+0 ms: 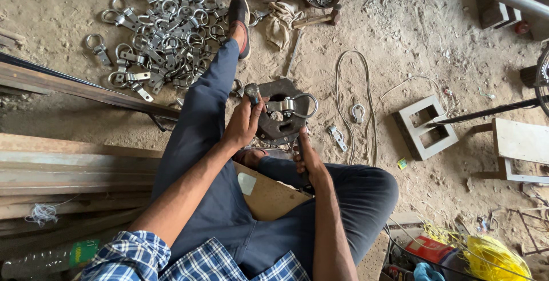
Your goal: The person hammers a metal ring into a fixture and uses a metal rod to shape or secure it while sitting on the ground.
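At centre frame, left hand (243,125) grasps a metal ring clamp (289,106) on a steel plate (280,124); right hand (309,161) clenched around a tool handle (301,144).

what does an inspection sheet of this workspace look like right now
surface: sandy dirt floor, dusty.
job's things: dark steel block with a ring clamp lying on it.
clutter: pile of ring clamps, loose clamps, rag, hollow block.
grippers: left hand on the steel block's edge; right hand fingers wrapped round a dark handle.
cables: pale cord looped on the floor.
surroundings: steel bars at left, yellow string bundle.
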